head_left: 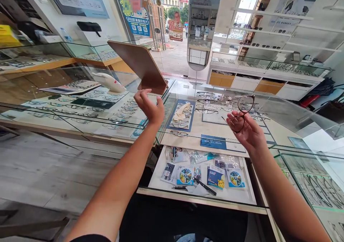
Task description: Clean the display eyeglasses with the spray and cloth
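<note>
My right hand (249, 129) grips a pair of thin dark-rimmed eyeglasses (244, 113) above the glass counter. The glasses are tilted steeply, one lens above the other, and fingers show through the lower lens. My left hand (150, 106) is raised over the counter, empty, its fingers loosely bent and apart from the thumb. Just behind it stands a wooden-backed tabletop panel (142, 63). Between the hands, inside the display case, a cream cloth (182, 112) lies on a blue-edged tray (172, 120) with eyeglasses.
A pulled-out drawer (166, 189) below holds leaflets, plastic packets and a black pen (204, 186). Glass cases with rows of eyeglasses extend left and right. A white hand-shaped stand (109, 82) is at the left. Beyond the counter stands a tall mirror (203, 23).
</note>
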Demonstrator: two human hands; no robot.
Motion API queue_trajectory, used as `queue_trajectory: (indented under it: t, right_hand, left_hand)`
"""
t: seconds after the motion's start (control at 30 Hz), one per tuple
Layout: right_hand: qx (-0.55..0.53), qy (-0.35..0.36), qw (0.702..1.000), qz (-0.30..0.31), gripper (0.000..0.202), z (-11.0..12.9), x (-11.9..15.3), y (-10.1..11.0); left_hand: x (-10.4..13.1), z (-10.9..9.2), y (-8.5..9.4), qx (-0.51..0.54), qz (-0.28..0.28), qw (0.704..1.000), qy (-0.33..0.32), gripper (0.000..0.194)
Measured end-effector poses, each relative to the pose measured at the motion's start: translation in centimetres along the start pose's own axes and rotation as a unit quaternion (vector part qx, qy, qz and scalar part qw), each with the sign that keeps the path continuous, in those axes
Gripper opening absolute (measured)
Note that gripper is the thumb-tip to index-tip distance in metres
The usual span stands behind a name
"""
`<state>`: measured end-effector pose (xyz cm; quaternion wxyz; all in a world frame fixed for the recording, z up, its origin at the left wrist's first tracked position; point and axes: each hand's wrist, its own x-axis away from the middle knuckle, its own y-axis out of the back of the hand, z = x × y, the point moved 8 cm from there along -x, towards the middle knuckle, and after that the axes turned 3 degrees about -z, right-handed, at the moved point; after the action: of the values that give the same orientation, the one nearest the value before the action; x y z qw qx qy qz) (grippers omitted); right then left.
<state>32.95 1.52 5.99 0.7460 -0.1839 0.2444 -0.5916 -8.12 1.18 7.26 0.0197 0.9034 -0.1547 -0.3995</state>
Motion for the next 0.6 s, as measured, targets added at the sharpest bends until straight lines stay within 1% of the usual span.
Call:
queue_trajectory:
  t: [0.03, 0.07, 0.1, 0.13, 0.17, 0.23, 0.27, 0.33, 0.4, 0.47, 0.53, 0.57, 0.6]
  right_hand:
    - [0.010, 0.008, 1.000, 0.002, 0.031, 0.1, 0.0, -0.1]
    - [0.020, 0.015, 1.000, 0.003, 0.031, 0.1, 0.1, -0.2]
    - [0.032, 0.019, 0.999, 0.004, 0.031, 0.0, 0.1, -0.3]
    - [0.042, 0.020, 0.999, 0.006, 0.031, -0.1, 0.2, -0.4]
    - [0.051, 0.019, 0.998, 0.007, 0.030, -0.2, 0.2, -0.5]
    - [0.065, 0.014, 0.998, 0.012, 0.029, -0.6, 0.4, -0.7]
    - [0.069, 0.011, 0.997, 0.013, 0.029, -0.8, 0.5, -0.8]
    - [0.074, 0.007, 0.997, 0.014, 0.031, -1.0, 0.5, -1.0]
    - [0.076, 0.005, 0.997, 0.012, 0.032, -1.2, 0.4, -1.0]
    - [0.075, 0.005, 0.997, 0.008, 0.033, -1.4, 0.3, -1.0]
    - [0.077, 0.003, 0.997, 0.005, 0.034, -1.6, 0.2, -0.9]
    - [0.078, 0.001, 0.997, 0.005, 0.034, -1.7, 0.1, -0.9]
    - [0.079, -0.001, 0.997, 0.005, 0.034, -1.9, 0.1, -0.9]
  left_hand:
    - [-0.9, 1.5, 0.5, -0.026, -0.027, 0.999, 0.017, 0.054]
    - [-1.5, 3.1, 0.8, -0.051, -0.036, 0.997, 0.041, 0.061]
    - [-1.9, 4.5, 0.9, -0.073, -0.033, 0.995, 0.065, 0.067]
    - [-2.2, 5.8, 0.7, -0.087, -0.019, 0.992, 0.084, 0.071]
    - [-2.3, 6.9, 0.3, -0.092, 0.009, 0.990, 0.104, 0.074]
    - [-2.2, 9.0, -0.8, -0.083, 0.067, 0.982, 0.158, 0.073]
    - [-2.1, 9.8, -1.3, -0.076, 0.091, 0.976, 0.181, 0.070]
    - [-2.0, 10.8, -1.9, -0.067, 0.117, 0.968, 0.212, 0.057]
    - [-2.1, 11.0, -2.1, -0.065, 0.122, 0.965, 0.221, 0.044]
    - [-2.4, 10.6, -2.1, -0.064, 0.116, 0.967, 0.217, 0.037]
    - [-2.4, 8.9, -2.1, -0.041, 0.101, 0.974, 0.196, 0.035]
    - [-2.2, 7.6, -2.1, -0.015, 0.097, 0.978, 0.184, 0.033]
    - [-1.9, 6.0, -2.2, 0.039, 0.093, 0.980, 0.173, 0.029]
